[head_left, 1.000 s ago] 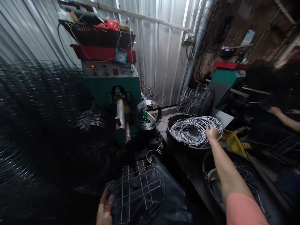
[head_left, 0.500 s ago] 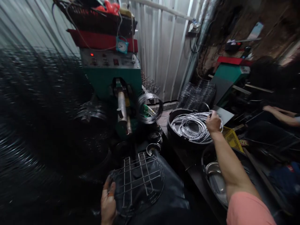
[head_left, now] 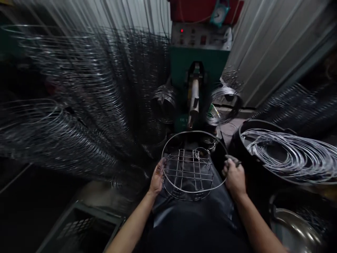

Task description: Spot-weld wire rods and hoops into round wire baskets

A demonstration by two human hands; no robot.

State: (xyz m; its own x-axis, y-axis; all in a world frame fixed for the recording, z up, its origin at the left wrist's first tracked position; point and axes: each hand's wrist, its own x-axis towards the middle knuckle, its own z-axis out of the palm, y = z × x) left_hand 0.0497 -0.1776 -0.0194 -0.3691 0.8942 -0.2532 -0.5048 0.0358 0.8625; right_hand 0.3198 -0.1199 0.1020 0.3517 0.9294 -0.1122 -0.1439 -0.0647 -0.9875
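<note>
My left hand (head_left: 157, 178) is closed on the left rim of a round wire rack (head_left: 190, 175) with a grid of crossed bars, which rests over my dark apron (head_left: 189, 218). My right hand (head_left: 235, 177) grips a large metal wire ring (head_left: 195, 131) at its right side. That ring lies tilted over the rack, and its left edge passes by my left fingers; whether they touch it I cannot tell. A small dark piece pokes out of my right fist, its kind unclear. Beyond the rack stands a green machine (head_left: 181, 70) with a metal arm (head_left: 194, 95).
Tall stacks of wire rings (head_left: 97, 88) fill the left side. A black tub (head_left: 243, 147) of loose wire rings (head_left: 297, 154) stands at right, above a metal bowl (head_left: 297, 225). At lower left is a grey crate (head_left: 86, 211). Wire coils (head_left: 223, 102) hang beside the machine.
My right hand has come from the tub of rings back over the rack, bringing one wire ring. The view has swung left; my left hand still holds the rack.
</note>
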